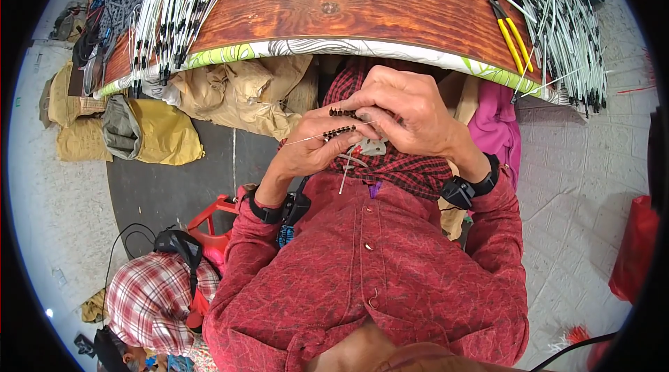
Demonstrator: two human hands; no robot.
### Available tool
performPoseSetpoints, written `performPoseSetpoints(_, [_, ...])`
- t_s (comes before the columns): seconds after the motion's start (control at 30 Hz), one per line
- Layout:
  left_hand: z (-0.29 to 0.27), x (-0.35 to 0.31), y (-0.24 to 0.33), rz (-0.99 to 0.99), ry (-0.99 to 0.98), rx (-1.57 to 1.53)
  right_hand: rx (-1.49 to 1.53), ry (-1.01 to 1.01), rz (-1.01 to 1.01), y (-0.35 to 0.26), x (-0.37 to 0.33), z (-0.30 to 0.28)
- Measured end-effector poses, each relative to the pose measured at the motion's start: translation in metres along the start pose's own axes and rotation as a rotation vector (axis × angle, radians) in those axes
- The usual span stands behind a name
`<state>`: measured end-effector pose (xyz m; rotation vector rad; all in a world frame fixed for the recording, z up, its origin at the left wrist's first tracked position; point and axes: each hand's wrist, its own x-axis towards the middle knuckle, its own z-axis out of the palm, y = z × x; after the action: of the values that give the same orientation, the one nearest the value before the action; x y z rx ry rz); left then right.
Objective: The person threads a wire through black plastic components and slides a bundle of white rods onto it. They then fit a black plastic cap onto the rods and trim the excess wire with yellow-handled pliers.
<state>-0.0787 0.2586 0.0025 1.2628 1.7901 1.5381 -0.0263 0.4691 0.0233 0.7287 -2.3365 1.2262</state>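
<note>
On the wooden table's [306, 13] near side, the right hand [410, 111] curls, its hold hidden from me, just right of the left hand [312, 148], whose thumb and fingers close on small black ridged pieces [339, 132] beside a thin pale strand [304, 140].

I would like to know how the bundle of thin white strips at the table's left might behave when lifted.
The bundle of thin white strips would probably feel light, since each strip is slender. It may splay apart, as no tie is visible. Its near ends overhang the table edge, so a nudge might drop some.
</note>
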Motion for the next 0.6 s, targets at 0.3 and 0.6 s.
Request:
performPoseSetpoints(0.3, [0.007,-0.005,-0.006,0.076,0.149,0.067,-0.018,0.08,0.045,-0.005,-0.002,0.013])
performPoseSetpoints(0.6, [0.007,-0.01,-0.01,-0.023,0.13,0.053,-0.035,0.183,0.063,-0.007,-0.005,0.023])
